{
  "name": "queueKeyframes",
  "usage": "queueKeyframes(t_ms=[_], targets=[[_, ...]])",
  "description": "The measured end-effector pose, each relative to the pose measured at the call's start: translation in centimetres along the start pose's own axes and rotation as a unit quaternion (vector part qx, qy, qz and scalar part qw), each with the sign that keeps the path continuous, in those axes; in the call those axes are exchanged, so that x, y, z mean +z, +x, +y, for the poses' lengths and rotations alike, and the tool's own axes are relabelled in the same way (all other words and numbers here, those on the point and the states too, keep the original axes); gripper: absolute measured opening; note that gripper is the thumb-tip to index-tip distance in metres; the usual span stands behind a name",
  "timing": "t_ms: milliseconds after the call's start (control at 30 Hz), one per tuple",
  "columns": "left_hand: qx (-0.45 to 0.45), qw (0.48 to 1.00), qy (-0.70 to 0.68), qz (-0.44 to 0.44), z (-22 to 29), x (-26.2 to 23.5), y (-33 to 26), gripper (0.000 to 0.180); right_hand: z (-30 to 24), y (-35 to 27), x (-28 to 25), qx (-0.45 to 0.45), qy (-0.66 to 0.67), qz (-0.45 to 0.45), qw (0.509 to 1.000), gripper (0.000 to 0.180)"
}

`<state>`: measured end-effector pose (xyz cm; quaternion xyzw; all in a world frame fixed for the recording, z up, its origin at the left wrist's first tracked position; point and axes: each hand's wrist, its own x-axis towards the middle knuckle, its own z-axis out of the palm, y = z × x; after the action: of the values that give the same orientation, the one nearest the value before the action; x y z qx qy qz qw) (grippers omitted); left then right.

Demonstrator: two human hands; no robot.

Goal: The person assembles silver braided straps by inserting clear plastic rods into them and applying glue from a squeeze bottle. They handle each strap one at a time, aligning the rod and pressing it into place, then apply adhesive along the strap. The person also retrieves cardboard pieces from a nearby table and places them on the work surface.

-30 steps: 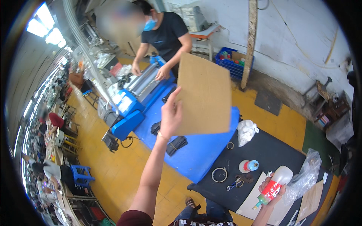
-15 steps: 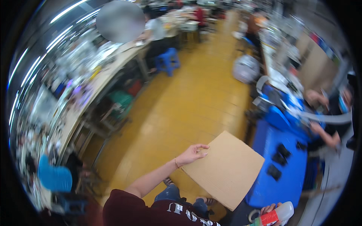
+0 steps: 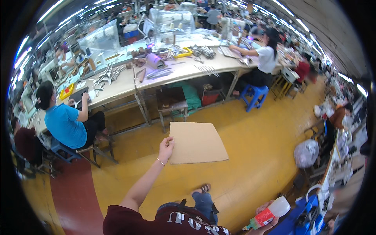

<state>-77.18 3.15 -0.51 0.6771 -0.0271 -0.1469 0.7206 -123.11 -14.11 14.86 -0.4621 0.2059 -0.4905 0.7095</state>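
A flat square of brown cardboard (image 3: 199, 143) hangs out in front of me over the yellow floor. My left hand (image 3: 167, 149) is closed on its left edge, thumb on the upper face, with a thin bracelet at the wrist. Low on the right, my right hand (image 3: 269, 224) wraps round a squeeze bottle (image 3: 276, 208) with a white body, a red and green band and a narrow tip pointing down to the left. The bottle lies tilted in the hand, apart from the cardboard.
A long worktable (image 3: 184, 67) with metal parts and tools runs across ahead. A person in a blue shirt (image 3: 65, 124) sits at it on the left; another in white (image 3: 268, 59) sits farther right. A blue stool (image 3: 254, 96) and a stuffed plastic bag (image 3: 306, 153) stand on the floor.
My view has swung left, from the blue table toward the long worktable. The cardboard has come round with my left hand, and the bottle shows more fully in my right hand.
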Motion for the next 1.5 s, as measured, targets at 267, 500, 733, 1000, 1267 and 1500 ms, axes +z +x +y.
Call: queueKeyframes(t_ms=[267, 500, 733, 1000, 1267, 1500], targets=[[0.032, 0.997, -0.073, -0.01, 4.4, 5.0, 13.5, 0.027, 14.5, 26.5, 8.0, 0.116, -0.087, -0.136, 0.98, 0.095], [0.032, 0.993, -0.11, 0.022, 9.2, 5.8, 21.8, 0.028, 27.3, 48.5, 22.2, 0.345, -0.093, -0.234, 0.904, 0.076], [0.061, 0.99, -0.115, 0.056, 9.6, 5.9, 35.7, 0.029, 36.8, 57.3, 35.0, 0.385, -0.149, -0.277, 0.868, 0.041], [0.062, 0.982, 0.14, -0.107, 10.7, 4.8, 52.1, 0.057, 41.9, 65.3, 46.0, 0.367, -0.26, -0.276, 0.85, 0.034], [0.087, 0.682, 0.712, -0.144, 9.0, -0.3, 68.9, 0.116, 49.5, 77.3, 47.7, 0.388, -0.367, -0.332, 0.777, 0.043], [-0.014, 0.602, 0.78, -0.168, 8.5, -0.8, 73.2, 0.128, 51.6, 85.5, 51.8, 0.338, -0.379, -0.398, 0.764, 0.041]])
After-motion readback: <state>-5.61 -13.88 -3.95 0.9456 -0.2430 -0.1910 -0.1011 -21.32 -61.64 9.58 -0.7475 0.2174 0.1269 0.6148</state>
